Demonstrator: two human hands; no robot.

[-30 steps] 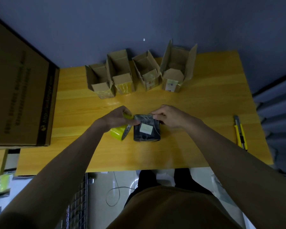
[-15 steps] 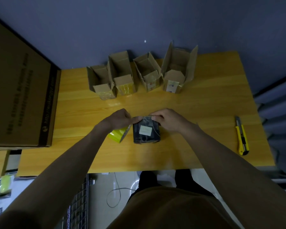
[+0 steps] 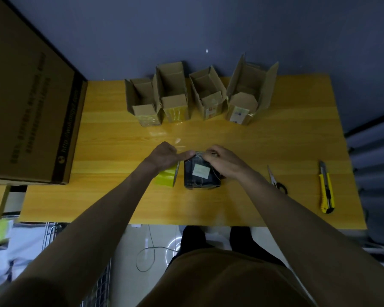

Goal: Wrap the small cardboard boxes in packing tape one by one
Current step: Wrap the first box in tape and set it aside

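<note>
A small dark box [image 3: 200,176] with a pale label lies on the wooden table [image 3: 264,138], glossy with tape. My left hand [image 3: 164,155] grips a yellow tape roll [image 3: 166,178] standing just left of the box, its thumb reaching to the box's far top edge. My right hand [image 3: 223,161] holds the box at its far right corner, fingers curled over the top edge where the tape strip meets it. Along the table's far edge stand several open cardboard boxes [image 3: 173,94].
Scissors [image 3: 276,181] lie just right of my right forearm, and a yellow utility knife [image 3: 325,188] lies farther right. A large flat carton [image 3: 29,103] overhangs the table's left end. A wire cart [image 3: 95,284] and a cable are on the floor below.
The yellow roll has come in against the box's left side. Both hands have closed on the box's far top edge. Scissors have come into view beside my right forearm.
</note>
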